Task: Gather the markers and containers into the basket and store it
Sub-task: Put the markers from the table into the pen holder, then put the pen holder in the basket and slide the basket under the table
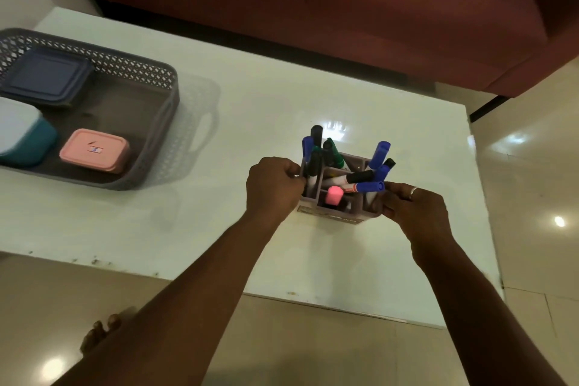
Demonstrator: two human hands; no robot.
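A grey marker holder (335, 213) with several compartments stands on the white table (250, 103). It is full of blue, black and green markers (379, 155) and one pink highlighter (334, 195). My left hand (272, 186) grips the holder's left side. Its right side is gripped by my right hand (416, 213), which wears a ring. At the far left sits a grey lattice basket (163, 122). Inside it are a dark blue container (47, 77), a teal container with a white lid (22, 135) and a pink container (95, 150).
A dark red sofa (376, 9) runs along the far side of the table. Glossy beige floor tiles (532, 166) lie to the right and in front. My bare toes (100, 332) show at the lower left.
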